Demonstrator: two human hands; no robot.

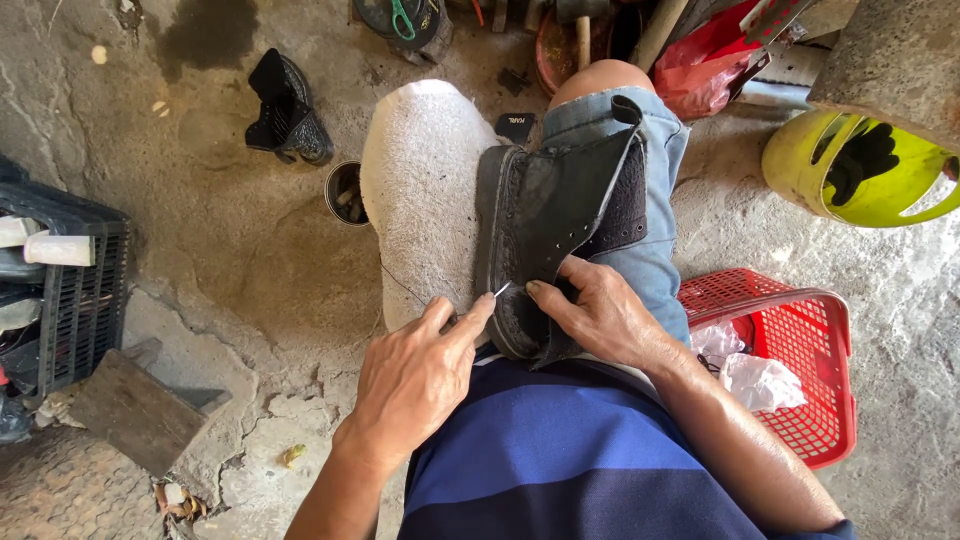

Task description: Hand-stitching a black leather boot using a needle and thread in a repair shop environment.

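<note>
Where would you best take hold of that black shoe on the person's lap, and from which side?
Probably by the heel end of the black shoe, coming from the person's right, where the right hand already presses it. The shoe lies across the thigh with its sole edge facing the left hand and the needle, so that side should stay clear.

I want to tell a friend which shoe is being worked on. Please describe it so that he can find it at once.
Start from the person's lap, where a white cloth covers one knee. The dark boot lies on that lap, pressed by the right hand, while the left hand holds a needle at its edge. Unlike the black shoe on the concrete floor, this one is held.
</note>
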